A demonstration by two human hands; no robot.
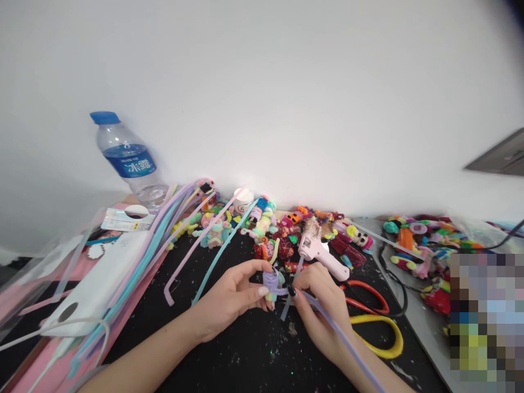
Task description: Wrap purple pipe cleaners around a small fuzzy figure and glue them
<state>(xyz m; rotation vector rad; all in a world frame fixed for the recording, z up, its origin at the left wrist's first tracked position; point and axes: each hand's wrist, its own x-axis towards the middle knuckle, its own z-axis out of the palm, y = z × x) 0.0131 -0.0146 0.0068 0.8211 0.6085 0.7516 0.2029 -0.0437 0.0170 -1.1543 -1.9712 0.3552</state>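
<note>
My left hand (pixel 233 297) is closed around a small purple pipe-cleaner figure (pixel 272 284) with pastel bits, held just above the black mat (pixel 245 355). My right hand (pixel 317 305) pinches a long lilac pipe cleaner (pixel 347 344) where it meets the figure; the stem trails off toward the lower right across my wrist. The two hands almost touch at the figure.
A pink glue gun (pixel 321 252) lies just behind my right hand, red and yellow scissors (pixel 374 319) to its right. Finished colourful pipe-cleaner pieces (pixel 262 224) line the wall. A bundle of pastel stems (pixel 164 240), a water bottle (pixel 129 161) and a white box (pixel 98 284) sit left.
</note>
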